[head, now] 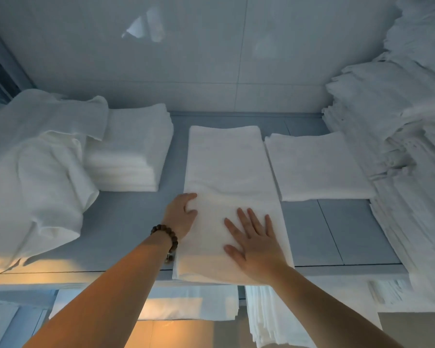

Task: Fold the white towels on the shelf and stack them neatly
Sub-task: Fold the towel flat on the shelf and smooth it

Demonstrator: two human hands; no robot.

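Note:
A long white towel lies folded lengthwise down the middle of the grey shelf, its near end over the front edge. My left hand, with a bead bracelet on the wrist, pinches the towel's left edge between thumb and fingers. My right hand presses flat on the towel's near part with fingers spread. A folded white towel lies flat just right of it. A neat stack of folded towels stands at the back left.
A loose heap of white cloth fills the shelf's left side. A tall pile of white linen rises along the right. More folded linen sits on the shelf below. A glossy tiled wall closes the back.

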